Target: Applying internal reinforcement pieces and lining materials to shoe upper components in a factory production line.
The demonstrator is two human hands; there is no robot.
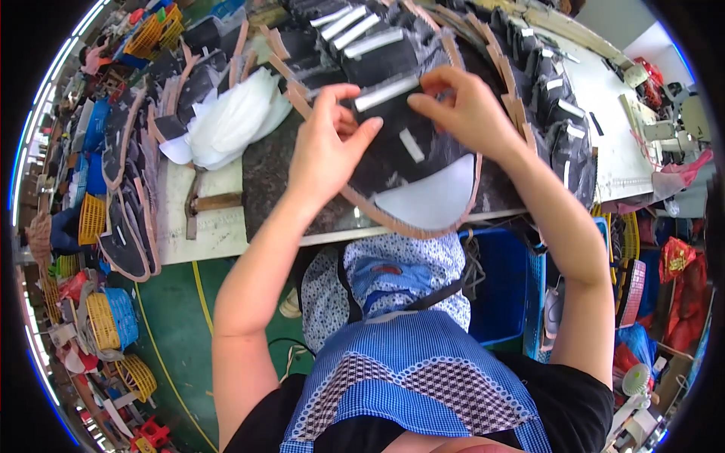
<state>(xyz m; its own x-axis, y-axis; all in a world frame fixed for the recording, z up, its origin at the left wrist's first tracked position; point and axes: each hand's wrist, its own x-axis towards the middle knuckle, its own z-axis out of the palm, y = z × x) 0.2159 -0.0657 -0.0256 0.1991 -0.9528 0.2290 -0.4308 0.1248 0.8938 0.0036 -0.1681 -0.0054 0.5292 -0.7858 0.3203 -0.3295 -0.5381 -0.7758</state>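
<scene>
A black panel with a curved tan edge and a pale grey patch lies before me on the dark work board. Across its upper part runs a white strip, and a shorter white piece sits below it. My left hand is curled at the strip's left end, index finger at its top and thumb on the black material. At the right end, my right hand has its bent index finger and thumb around the panel's upper edge. The other fingers of both hands are partly hidden.
More black panels with white strips are stacked behind and at the right. White sheets lie on the left, near a hammer. A blue crate stands below the table's front edge.
</scene>
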